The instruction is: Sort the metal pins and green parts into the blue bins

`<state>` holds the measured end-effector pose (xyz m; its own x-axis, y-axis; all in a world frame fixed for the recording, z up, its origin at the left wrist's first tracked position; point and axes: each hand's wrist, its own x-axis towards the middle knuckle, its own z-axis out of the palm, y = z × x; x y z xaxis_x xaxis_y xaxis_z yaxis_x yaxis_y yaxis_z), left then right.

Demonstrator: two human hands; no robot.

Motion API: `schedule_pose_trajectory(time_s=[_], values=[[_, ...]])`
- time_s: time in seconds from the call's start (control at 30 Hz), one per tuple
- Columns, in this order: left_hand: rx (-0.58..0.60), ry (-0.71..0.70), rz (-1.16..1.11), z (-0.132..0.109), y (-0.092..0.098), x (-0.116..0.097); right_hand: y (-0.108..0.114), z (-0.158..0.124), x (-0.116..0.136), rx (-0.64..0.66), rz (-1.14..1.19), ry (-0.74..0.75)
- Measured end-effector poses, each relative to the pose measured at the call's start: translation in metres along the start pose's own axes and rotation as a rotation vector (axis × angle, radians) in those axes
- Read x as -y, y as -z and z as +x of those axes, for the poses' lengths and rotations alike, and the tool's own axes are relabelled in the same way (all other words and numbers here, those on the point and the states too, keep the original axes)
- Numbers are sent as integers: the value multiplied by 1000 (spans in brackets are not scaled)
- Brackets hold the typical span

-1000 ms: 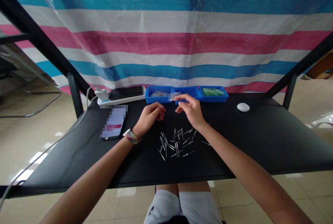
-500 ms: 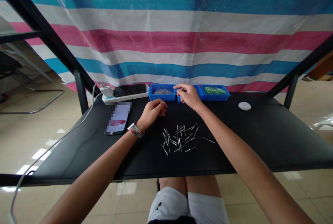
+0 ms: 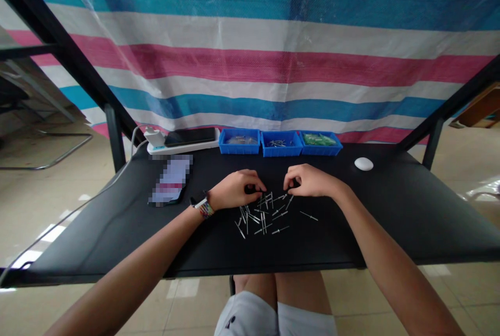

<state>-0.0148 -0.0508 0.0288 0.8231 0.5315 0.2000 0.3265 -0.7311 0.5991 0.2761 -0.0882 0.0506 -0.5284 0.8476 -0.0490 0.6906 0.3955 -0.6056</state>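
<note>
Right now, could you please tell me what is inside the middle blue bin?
Inside the middle blue bin there are several thin silvery metal pins, lying loose at various angles. Whatever lies beneath them is covered and cannot be seen.

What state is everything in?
Metal pins: loose, scattered
Left hand: fingers curled
Right hand: fingers curled
Left bin: open, holding items
Middle bin: open, metal pieces inside
Right bin: open, green contents
Phone: flat, screen lit
Black device: surface dark
Charger: plugged in
White object: untouched
</note>
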Motion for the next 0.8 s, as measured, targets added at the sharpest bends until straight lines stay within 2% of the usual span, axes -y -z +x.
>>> schedule_pose_trajectory(time_s=[0.1, 0.37, 0.47, 0.67, 0.8], values=[[21, -47, 71, 0, -1, -2, -4, -2, 3, -18, -74, 33], [38, -52, 49, 2, 1, -4, -5, -4, 5, -18, -74, 49], [3, -28, -7, 2, 2, -6, -7, -4, 7, -99, -47, 71], [-72, 71, -188, 3, 2, -10, -22, 4, 18, -329, 247, 124], [-113, 108, -285, 2, 2, -10, -34, 8, 28, -404, 308, 181]])
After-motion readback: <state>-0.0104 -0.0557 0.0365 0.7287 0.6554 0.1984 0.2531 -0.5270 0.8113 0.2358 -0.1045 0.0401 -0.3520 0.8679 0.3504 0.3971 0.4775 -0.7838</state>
